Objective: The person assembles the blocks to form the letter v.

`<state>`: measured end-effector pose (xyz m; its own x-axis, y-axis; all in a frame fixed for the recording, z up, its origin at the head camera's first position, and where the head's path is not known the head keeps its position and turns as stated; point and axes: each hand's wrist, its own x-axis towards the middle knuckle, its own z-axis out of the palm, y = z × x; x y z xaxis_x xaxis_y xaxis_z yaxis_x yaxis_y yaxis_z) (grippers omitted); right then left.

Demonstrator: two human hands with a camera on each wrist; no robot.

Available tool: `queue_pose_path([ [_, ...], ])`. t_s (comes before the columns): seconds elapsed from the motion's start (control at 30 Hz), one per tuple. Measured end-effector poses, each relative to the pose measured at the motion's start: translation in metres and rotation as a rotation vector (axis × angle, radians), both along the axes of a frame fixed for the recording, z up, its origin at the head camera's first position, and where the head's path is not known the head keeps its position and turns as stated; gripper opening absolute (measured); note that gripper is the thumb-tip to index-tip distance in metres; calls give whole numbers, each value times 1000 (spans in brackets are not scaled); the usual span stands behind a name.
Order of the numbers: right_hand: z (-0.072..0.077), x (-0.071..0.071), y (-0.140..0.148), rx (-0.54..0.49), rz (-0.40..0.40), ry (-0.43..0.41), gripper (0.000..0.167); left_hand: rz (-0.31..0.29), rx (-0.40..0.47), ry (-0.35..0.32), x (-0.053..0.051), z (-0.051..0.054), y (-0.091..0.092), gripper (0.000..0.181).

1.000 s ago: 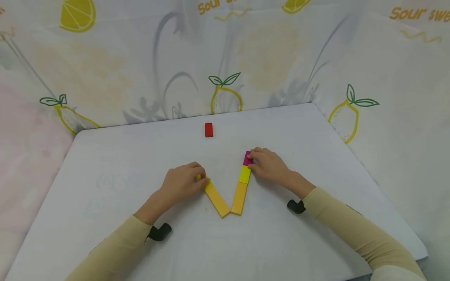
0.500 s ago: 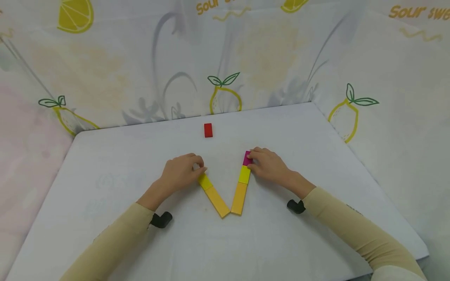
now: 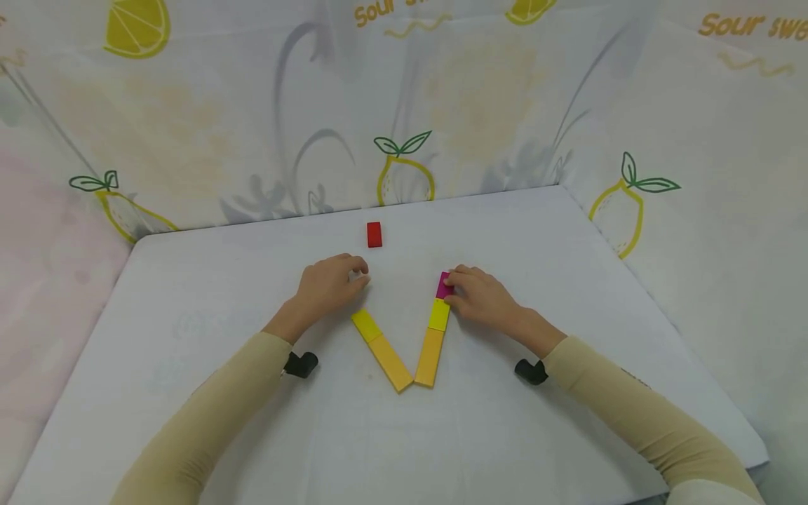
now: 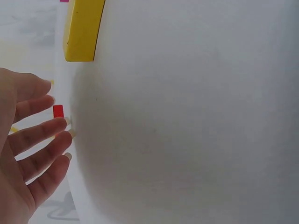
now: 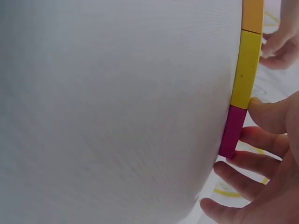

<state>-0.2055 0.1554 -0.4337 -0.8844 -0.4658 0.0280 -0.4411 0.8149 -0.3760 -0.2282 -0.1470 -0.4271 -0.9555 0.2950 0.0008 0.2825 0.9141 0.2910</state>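
My left hand [image 3: 331,284] hovers over the table with its fingers loosely bent and nothing between them. Below it lies a yellow block [image 3: 367,325], end to end with an orange block [image 3: 391,363]. My right hand [image 3: 482,298] holds a magenta block [image 3: 443,284] lightly at the top of the right-hand row. In the right wrist view, its thumb is by the join with the yellow block, while fingertips [image 5: 250,133] touch the magenta block. Under the magenta block come a second yellow block [image 3: 439,314] and a second orange block [image 3: 429,358]. Both rows meet at the bottom in a V.
A red block [image 3: 374,234] lies apart near the back of the white table [image 3: 240,280]. Behind the table hangs a lemon-print cloth [image 3: 252,105]. Dark pieces [image 3: 532,372] show under both wrists.
My left hand has let go of the left yellow block and moved up and away, towards the red block. The right hand stays at the magenta block.
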Motion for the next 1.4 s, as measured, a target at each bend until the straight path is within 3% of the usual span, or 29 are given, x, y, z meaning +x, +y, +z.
queue_pose_path([
  [0.2, -2, 0, 0, 4, -1, 0, 36, 6, 2, 4, -8, 3, 4, 23],
  [0.57, 0, -1, 1, 5, 7, 1, 35, 57, -38, 27, -34, 0, -5, 33],
  [0.9, 0, 0, 1, 7, 6, 1, 35, 75, -25, -48, -54, 2, -10, 44],
  [1.1, 0, 1, 2, 7, -5, 1, 35, 57, -14, -47, -62, 2, -11, 44],
  [1.4, 1, 0, 2, -7, 2, -10, 35, 84, 13, -51, -75, 0, -6, 41],
])
